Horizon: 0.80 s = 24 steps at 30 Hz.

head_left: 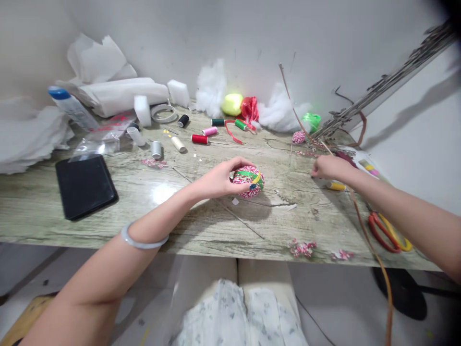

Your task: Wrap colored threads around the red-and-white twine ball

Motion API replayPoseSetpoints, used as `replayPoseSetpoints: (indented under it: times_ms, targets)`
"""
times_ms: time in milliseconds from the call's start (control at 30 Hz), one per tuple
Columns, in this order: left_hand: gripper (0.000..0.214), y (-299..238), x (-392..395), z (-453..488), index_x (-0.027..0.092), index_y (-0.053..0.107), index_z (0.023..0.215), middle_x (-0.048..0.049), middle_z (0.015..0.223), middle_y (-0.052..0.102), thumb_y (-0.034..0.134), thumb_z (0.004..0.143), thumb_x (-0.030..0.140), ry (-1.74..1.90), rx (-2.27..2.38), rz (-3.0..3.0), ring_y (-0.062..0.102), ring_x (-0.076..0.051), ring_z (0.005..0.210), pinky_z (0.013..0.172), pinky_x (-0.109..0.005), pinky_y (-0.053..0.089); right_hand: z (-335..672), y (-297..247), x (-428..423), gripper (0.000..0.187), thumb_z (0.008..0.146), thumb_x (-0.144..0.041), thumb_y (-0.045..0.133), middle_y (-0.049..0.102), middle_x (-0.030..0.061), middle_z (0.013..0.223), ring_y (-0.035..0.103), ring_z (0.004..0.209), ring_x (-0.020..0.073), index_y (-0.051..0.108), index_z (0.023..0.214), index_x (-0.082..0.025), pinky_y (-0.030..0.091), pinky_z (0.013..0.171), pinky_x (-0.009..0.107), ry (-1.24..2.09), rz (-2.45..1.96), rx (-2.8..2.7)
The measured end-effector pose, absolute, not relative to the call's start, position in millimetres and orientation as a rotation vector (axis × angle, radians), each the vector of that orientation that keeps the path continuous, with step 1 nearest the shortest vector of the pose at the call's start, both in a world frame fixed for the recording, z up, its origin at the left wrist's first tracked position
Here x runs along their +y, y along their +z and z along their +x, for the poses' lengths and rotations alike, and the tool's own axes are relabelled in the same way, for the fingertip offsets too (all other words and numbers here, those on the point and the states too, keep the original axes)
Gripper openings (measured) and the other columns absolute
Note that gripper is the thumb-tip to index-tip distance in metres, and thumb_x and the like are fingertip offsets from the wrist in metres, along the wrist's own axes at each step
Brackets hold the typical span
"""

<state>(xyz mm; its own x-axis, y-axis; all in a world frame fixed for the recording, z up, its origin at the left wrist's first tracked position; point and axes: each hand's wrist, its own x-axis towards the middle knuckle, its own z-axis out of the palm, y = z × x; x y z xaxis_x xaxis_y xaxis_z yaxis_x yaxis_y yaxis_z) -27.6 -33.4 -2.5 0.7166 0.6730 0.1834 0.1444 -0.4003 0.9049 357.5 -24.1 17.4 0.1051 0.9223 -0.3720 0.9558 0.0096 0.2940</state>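
My left hand grips a small ball wrapped in red-and-white twine, with green and yellow strips across its top, held just above the wooden table. My right hand reaches out to the right with its fingers pinched together near a yellow tube and a thin brown twig. What the right fingers pinch is too small to make out.
Thread spools in red, pink, green, black and cream lie at the back, with white stuffing and a yellow ball. A black pad lies left. Orange scissors lie right. Dry branches lean on the wall.
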Motion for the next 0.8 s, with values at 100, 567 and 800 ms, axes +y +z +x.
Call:
replayPoseSetpoints:
  times_ms: [100, 567, 800]
  targets:
    - [0.049, -2.3, -33.2, -27.7, 0.018, 0.055, 0.123, -0.0094, 0.123, 0.063, 0.069, 0.077, 0.031, 0.652, 0.653, 1.944, 0.063, -0.022, 0.11, 0.1, -0.038, 0.048, 358.4, 21.7, -27.9, 0.027, 0.094, -0.037, 0.06, 0.066, 0.0077, 0.111, 0.065, 0.095, 0.0181, 0.065, 0.109, -0.015, 0.056, 0.083, 0.035, -0.145, 1.933, 1.718]
    - [0.048, -1.3, -33.1, -26.8, 0.018, 0.055, 0.121, -0.0087, 0.121, 0.065, 0.068, 0.076, 0.03, 0.641, 0.67, 1.957, 0.061, -0.023, 0.114, 0.101, -0.039, 0.047, 361.4, 15.2, -36.5, 0.013, 0.075, -0.016, 0.062, 0.077, 0.004, 0.083, 0.07, 0.081, 0.0207, 0.074, 0.079, -0.019, 0.048, 0.073, 0.026, -0.124, 2.004, 1.869]
    - [0.048, -2.6, -32.7, -26.6, 0.018, 0.054, 0.122, -0.0091, 0.123, 0.064, 0.068, 0.077, 0.028, 0.63, 0.661, 1.946, 0.06, -0.023, 0.116, 0.102, -0.04, 0.046, 360.9, 17.2, -54.9, 0.013, 0.074, -0.014, 0.061, 0.076, 0.0045, 0.082, 0.07, 0.077, 0.02, 0.072, 0.079, -0.018, 0.046, 0.069, 0.026, -0.207, 1.966, 1.916]
